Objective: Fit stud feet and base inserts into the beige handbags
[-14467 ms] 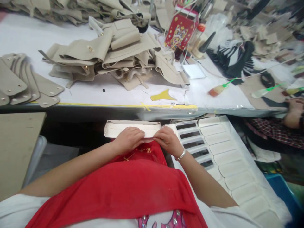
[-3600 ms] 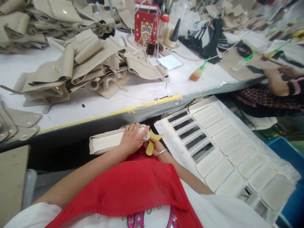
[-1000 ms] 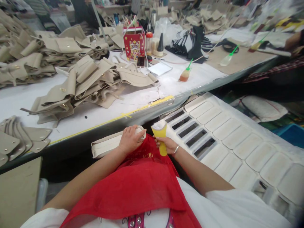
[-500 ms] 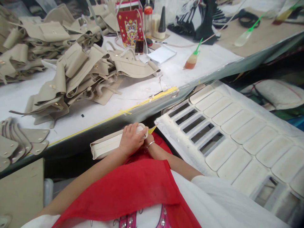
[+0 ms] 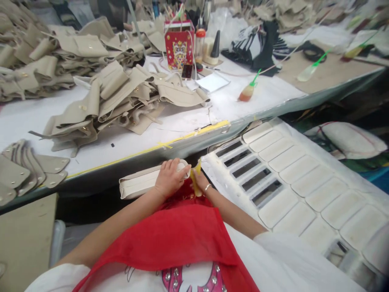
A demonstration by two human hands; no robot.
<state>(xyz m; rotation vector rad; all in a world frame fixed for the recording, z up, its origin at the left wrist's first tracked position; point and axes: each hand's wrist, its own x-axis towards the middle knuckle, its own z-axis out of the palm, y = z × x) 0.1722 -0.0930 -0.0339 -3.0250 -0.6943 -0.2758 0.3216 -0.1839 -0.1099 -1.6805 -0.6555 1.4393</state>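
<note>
My left hand (image 5: 170, 177) is closed over the right end of a long, box-shaped cream bag piece (image 5: 138, 181), which lies tilted over my lap at the table edge. Just to the right, my right hand (image 5: 200, 181), with a bracelet at the wrist, is closed on a thin yellow piece (image 5: 197, 190). That yellow piece stands close to the rounded end of the bag piece; whether they touch I cannot tell. A red apron (image 5: 182, 239) covers my lap below both hands.
Beige bag parts (image 5: 127, 97) are heaped on the white table (image 5: 182, 117), with flaps (image 5: 27, 170) at its left. Glue bottles (image 5: 246, 92) and a red box (image 5: 179, 48) stand farther back. To my right, a white rack (image 5: 240, 190) carries rows of cream panels (image 5: 300, 152).
My right hand has drawn away from the left hand and the bag piece, so more of the yellow piece shows. The whole view has tilted up slightly.
</note>
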